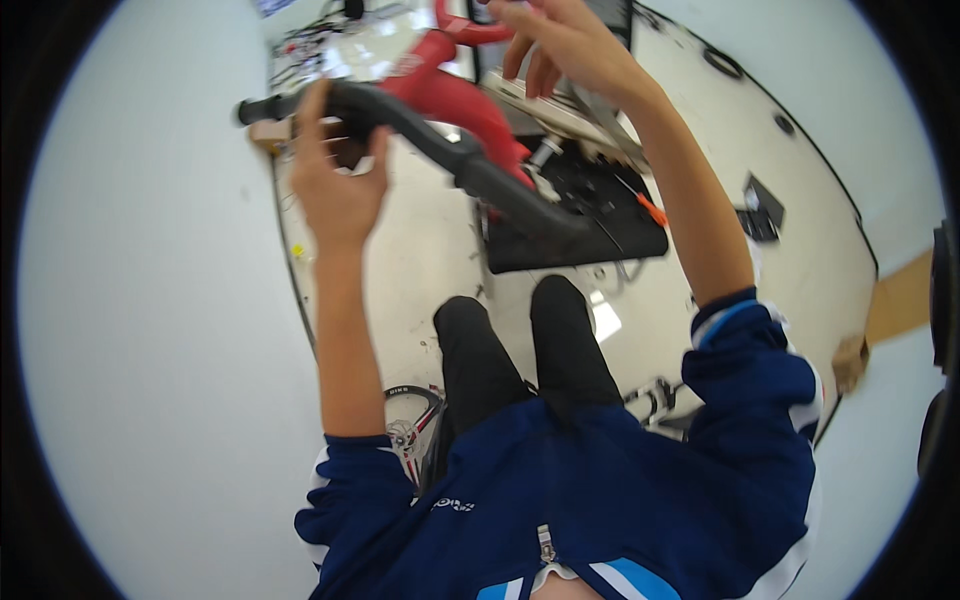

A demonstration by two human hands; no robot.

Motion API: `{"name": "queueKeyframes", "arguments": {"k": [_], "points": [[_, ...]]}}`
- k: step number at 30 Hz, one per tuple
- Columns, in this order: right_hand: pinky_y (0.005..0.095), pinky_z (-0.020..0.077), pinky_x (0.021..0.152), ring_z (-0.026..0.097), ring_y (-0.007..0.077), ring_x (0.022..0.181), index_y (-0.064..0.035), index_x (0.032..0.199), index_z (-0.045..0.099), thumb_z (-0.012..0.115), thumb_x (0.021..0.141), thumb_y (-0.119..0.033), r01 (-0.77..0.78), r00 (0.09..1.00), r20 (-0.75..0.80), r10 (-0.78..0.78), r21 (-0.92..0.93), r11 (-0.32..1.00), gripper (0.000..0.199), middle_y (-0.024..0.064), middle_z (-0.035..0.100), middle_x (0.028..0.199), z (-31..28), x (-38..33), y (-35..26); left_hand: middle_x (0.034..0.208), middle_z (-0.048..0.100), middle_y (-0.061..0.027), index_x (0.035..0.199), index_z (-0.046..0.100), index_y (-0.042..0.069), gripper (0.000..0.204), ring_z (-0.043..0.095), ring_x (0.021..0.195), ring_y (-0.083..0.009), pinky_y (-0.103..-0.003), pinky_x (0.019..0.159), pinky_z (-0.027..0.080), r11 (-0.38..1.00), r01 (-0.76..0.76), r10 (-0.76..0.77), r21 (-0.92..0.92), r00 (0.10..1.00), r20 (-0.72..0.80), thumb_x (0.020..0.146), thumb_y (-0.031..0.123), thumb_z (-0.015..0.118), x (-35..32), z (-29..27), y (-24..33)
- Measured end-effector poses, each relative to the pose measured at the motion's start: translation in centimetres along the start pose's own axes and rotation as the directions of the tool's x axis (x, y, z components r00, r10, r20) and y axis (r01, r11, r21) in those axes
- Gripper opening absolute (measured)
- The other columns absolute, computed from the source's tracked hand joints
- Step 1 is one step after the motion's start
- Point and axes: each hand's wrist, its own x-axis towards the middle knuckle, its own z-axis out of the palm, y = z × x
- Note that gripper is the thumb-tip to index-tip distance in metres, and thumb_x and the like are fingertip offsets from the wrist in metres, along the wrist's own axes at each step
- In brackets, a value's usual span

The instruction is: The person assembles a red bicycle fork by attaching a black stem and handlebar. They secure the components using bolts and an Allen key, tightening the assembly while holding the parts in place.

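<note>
Where hands (340, 200) (585, 50) reach, black bar (437, 146), red frame (468, 108)

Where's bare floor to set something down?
Pale floor left of the black stand, short of the yellow scrap by the left wall. Second patch: between the black box and the right wall. Crowded: stand top, with an orange-handled tool and loose dark parts.

The head fisheye camera is looking steeply down from the wearer's side of the red frame (470, 110), facing forward over it at close range. Its wide field is taking in the jacket (600, 470) and knees (458, 315) nearside of the red frame, and floor (720, 130) beyond it.
</note>
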Motion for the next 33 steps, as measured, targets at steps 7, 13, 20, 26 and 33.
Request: {"name": "queueKeyframes", "arguments": {"k": [7,13,20,26,33], "points": [[0.0307,0.0519,0.044,0.065,0.0187,0.054,-0.0003,0.12,0.06,0.056,0.093,-0.025,-0.559,0.775,-0.286,0.563,0.106,0.823,0.037,0.0119,0.069,0.076,-6.4,-7.9,28.3,0.09,0.055,-0.0026,0.142,0.049,0.017,0.076,0.054,0.069,-0.0084,-0.021,0.062,0.046,0.984,0.175,-0.175,0.021,0.985,0.0,0.074,0.002,0.079,0.3,0.7,2.2],[0.0363,0.0566,0.074,0.07,0.0254,0.081,-0.0006,0.108,0.067,0.067,0.083,-0.019,-0.544,0.834,-0.305,0.459,-0.315,0.778,0.031,0.0126,0.072,0.086,-1.3,-13.9,44.2,0.107,0.065,-0.0165,0.143,0.046,0.01,0.074,0.067,0.074,-0.0182,-0.027,0.063,0.056,0.989,0.1,-0.094,0.108,0.994,-0.062,0.078,0.009,0.082,-0.2,1.4,1.6],[0.0442,0.0535,0.088,0.064,0.0356,0.103,-0.0089,0.117,0.064,0.073,0.079,-0.024,-0.424,0.903,-0.225,0.366,-0.599,0.679,0.042,0.0166,0.055,0.125,3.1,-10.5,45.4,0.116,0.062,-0.0231,0.145,0.039,0.007,0.075,0.071,0.071,-0.0291,-0.031,0.063,0.061,0.897,0.122,-0.105,0.425,0.992,-0.063,0.081,0.017,0.077,-0.2,1.1,2.0],[0.0437,0.0554,0.082,0.067,0.033,0.092,-0.0062,0.116,0.064,0.065,0.083,-0.016,-0.352,0.935,-0.203,0.289,-0.603,0.715,0.034,0.0183,0.062,0.109,3.8,-10.6,48.9,0.121,0.06,-0.0211,0.145,0.04,0.006,0.077,0.071,0.071,-0.026,-0.032,0.066,0.062,0.922,0.091,-0.079,0.377,0.996,-0.046,0.079,0.022,0.077,-0.2,0.8,1.5],[0.0281,0.0575,0.073,0.067,0.0185,0.08,-0.005,0.131,0.053,0.054,0.094,-0.004,-0.203,0.766,-0.075,0.638,0.914,0.352,0.037,0.0105,0.063,0.102,-0.6,-11.3,38.9,0.11,0.061,-0.0079,0.144,0.043,0.009,0.082,0.064,0.083,-0.0126,-0.023,0.067,0.054,0.982,0.189,-0.188,0.008,0.979,-0.074,0.073,0.004,0.083,-0.2,1.1,1.1]]}}
